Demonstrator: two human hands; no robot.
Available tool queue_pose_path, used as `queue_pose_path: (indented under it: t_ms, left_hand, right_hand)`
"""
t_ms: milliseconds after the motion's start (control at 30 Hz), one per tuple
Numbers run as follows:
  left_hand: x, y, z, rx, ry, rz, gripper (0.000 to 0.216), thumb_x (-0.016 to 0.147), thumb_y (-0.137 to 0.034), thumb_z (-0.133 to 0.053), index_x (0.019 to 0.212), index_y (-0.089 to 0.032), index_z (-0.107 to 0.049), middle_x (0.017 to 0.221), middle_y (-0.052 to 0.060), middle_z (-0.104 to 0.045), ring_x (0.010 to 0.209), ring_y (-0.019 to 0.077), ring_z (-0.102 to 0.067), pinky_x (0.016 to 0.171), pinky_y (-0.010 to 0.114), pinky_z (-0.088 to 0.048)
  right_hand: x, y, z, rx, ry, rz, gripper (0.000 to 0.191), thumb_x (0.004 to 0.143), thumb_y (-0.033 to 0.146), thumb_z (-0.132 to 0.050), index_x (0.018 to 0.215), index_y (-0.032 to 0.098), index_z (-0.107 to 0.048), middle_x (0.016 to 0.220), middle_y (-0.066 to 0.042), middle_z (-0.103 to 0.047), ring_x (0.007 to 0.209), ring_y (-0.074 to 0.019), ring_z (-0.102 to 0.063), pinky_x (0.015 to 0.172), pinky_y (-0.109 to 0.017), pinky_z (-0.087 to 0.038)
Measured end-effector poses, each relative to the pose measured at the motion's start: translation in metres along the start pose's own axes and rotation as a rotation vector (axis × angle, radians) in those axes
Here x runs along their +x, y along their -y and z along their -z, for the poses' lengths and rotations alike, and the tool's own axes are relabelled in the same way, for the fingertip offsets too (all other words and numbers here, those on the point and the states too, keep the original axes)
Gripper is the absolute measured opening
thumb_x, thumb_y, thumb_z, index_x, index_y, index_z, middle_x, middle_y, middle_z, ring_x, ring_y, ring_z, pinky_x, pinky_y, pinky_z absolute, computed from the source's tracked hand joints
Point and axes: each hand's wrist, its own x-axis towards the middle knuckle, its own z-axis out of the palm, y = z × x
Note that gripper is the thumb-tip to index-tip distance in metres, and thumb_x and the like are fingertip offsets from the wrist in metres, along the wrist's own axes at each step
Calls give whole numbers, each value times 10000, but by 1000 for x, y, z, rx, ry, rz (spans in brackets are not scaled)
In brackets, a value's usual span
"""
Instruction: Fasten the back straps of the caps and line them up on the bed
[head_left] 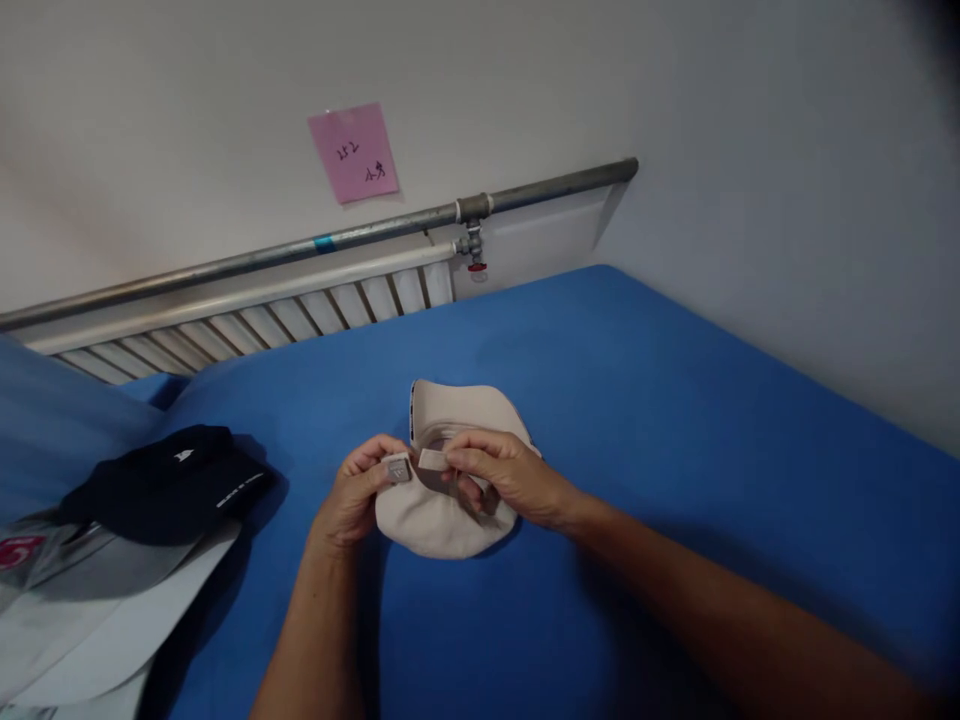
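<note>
A beige baseball cap [442, 525] lies on the blue-covered surface [675, 420], its brim pointing away from me and its back opening facing me. My left hand [358, 487] pinches the cap's metal strap buckle [398, 470] between thumb and fingers. In my right hand [506, 470] the loose end of the beige strap [433, 459] is gripped between thumb and forefinger. The strap end and the buckle are a short gap apart. Part of the cap's right side is hidden behind my right hand.
To the left lie a dark navy cap [169, 485] and several grey and white caps [127, 630] in a pile. Along the wall run a metal pipe [247, 263] with a valve [474, 245] and a white radiator [300, 315]. A pink note [354, 153] is stuck above.
</note>
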Motion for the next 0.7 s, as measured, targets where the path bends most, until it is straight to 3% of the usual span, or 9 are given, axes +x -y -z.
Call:
queue_pose_path:
  t_ms: [100,267,700]
  left_hand:
    - [0,1,0,24,-17,-10,278,520,-297,-871,659,-159,-675,604,-12,-670,482,82,-569,487,179,-439]
    - [1,2,0,76,-37,-6,293,512,-299,-865,671,-156,-664,614,-13,-669,496,88,-574,497,188,-452]
    - [1,1,-6,62,-70,11,282,496,-290,-873,635,-163,-662,590,-18,-662,477,81,-557,474,175,-426]
  right_hand:
    - [0,-2,0,4,5,15,225,847,382,-606,768,172,-610,504,58,-516,432,-63,-468,451,-193,-369]
    - [2,-5,-3,68,-7,27,239,783,392,-671,770,160,-614,653,32,-597,426,-38,-450,407,-178,-363]
    - [1,-3,-4,105,9,-30,205,789,358,-662,764,161,-612,618,46,-567,411,-27,-406,386,-160,-343]
